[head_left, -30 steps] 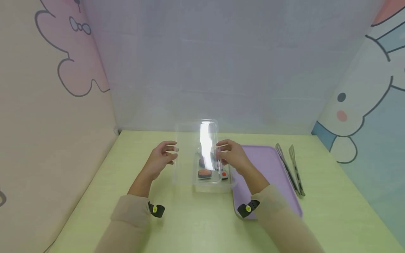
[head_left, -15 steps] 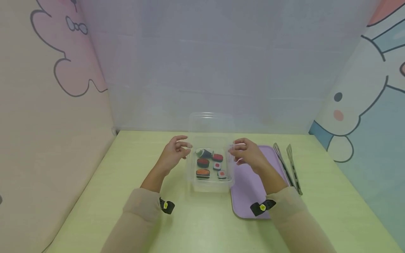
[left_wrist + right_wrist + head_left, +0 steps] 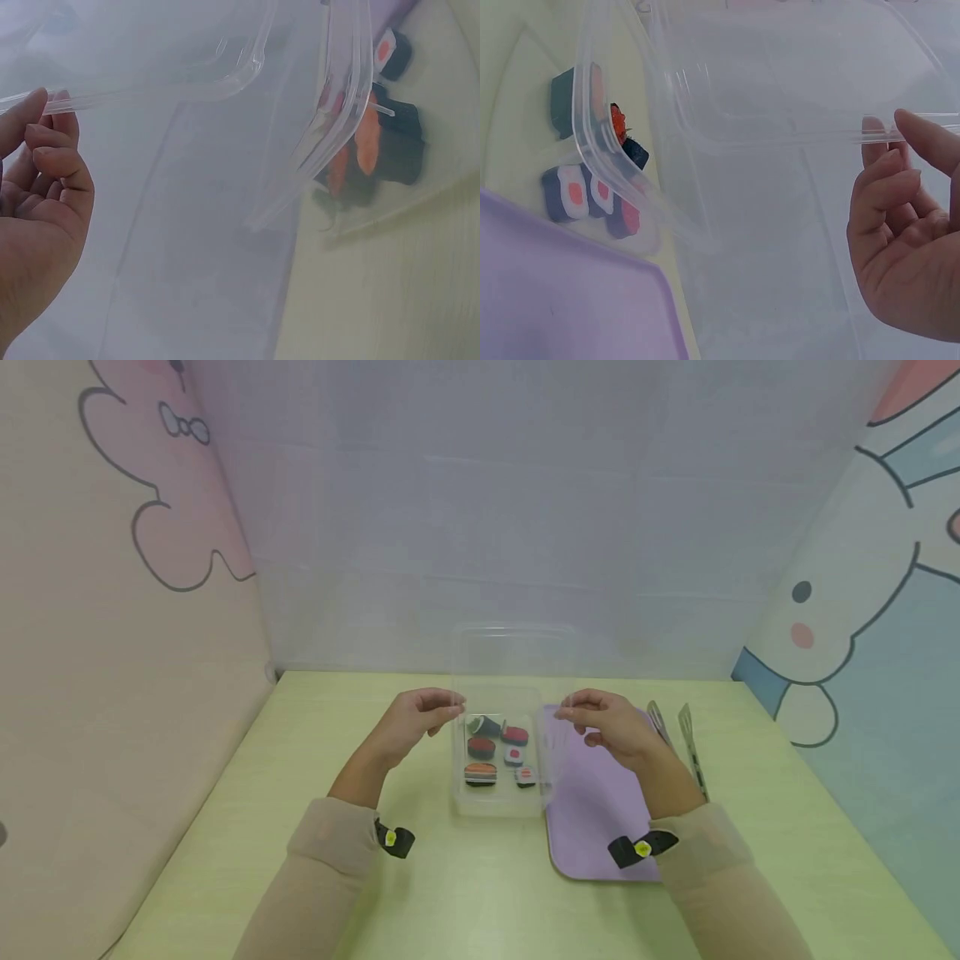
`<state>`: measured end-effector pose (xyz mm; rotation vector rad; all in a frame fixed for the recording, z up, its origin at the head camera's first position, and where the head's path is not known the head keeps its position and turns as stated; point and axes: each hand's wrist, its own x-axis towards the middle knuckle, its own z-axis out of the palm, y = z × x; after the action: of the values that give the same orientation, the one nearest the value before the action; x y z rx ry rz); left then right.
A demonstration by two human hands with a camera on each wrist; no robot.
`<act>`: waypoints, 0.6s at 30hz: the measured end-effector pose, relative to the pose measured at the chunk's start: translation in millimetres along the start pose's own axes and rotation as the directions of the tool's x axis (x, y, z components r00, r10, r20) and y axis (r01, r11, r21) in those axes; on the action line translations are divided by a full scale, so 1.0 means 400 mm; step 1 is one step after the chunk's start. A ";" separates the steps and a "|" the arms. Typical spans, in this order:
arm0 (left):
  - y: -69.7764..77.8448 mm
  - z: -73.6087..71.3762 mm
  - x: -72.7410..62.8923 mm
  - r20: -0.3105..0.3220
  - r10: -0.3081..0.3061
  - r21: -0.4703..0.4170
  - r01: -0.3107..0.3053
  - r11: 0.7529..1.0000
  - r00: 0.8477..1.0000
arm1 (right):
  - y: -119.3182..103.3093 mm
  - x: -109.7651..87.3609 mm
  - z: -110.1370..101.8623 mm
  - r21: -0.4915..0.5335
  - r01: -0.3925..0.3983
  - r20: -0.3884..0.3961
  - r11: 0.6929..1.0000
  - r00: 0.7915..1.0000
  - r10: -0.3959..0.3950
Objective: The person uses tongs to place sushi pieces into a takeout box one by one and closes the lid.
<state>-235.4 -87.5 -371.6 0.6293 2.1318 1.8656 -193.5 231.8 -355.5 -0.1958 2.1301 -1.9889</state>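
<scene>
Both hands hold a clear plastic lid [image 3: 513, 653], tilted above a clear box [image 3: 501, 807] on the table. My left hand [image 3: 408, 727] pinches the left rim between thumb and fingers, as the left wrist view also shows. At the opposite rim, my right hand [image 3: 615, 731] pinches the edge; its thumb and fingertips meet the rim in the right wrist view. Inside the box lie several sushi pieces: an orange-topped one [image 3: 481, 774], a dark red one [image 3: 482, 747], a pink-red one [image 3: 515, 736], a cone-shaped roll [image 3: 486, 727] and small white-and-red rolls [image 3: 525, 776].
A purple tray [image 3: 600, 852] lies right of the box, partly beneath the right forearm. Metal tongs [image 3: 692, 735] rest beyond it, their lower end hidden by the arm. A pale curtain [image 3: 480, 527] hangs behind the table, with cartoon-printed panels at both sides.
Both hands have carried the lid rightward, from left of the box to above it. Over the last half second the right hand has moved slightly further right.
</scene>
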 end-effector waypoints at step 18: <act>0.028 0.016 -0.033 -0.024 0.050 0.057 -0.049 0.997 0.998 | 0.000 -0.023 -0.014 0.023 0.025 0.010 0.999 1.000 -0.026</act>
<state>-219.2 -86.9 -363.0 0.6804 2.2107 1.8540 -186.0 239.6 -354.4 -0.2299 2.1083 -2.0206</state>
